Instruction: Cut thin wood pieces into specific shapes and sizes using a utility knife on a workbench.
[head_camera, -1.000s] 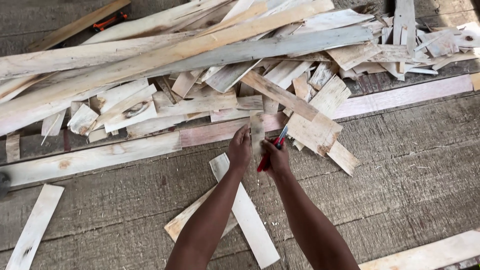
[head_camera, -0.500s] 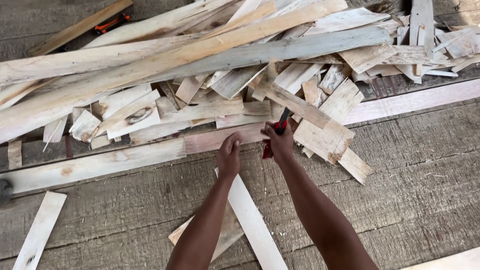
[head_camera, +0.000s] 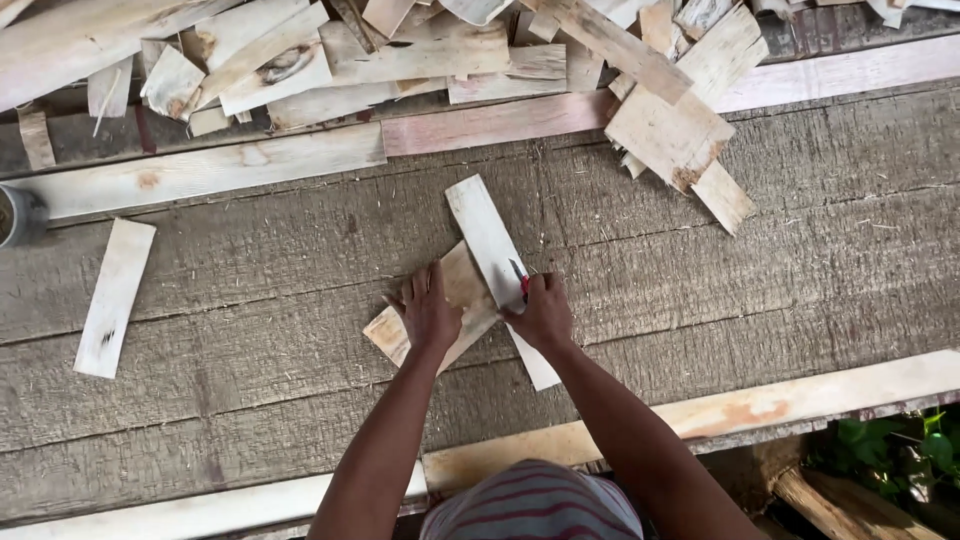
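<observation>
Pressure from your left hand (head_camera: 430, 318), spread flat on the short tan board (head_camera: 455, 300) in the middle of the grey plank floor (head_camera: 300, 370), should hold it from sliding under the long pale slat (head_camera: 495, 265) crossing it. Keep your right hand (head_camera: 542, 315), closed around the red-handled tool (head_camera: 522, 283), low against that slat's edge, fingers behind the tip.

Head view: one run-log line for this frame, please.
left hand: flat on lower slat | right hand: grips red-handled tool on upper slat | surface: plank floor
</observation>
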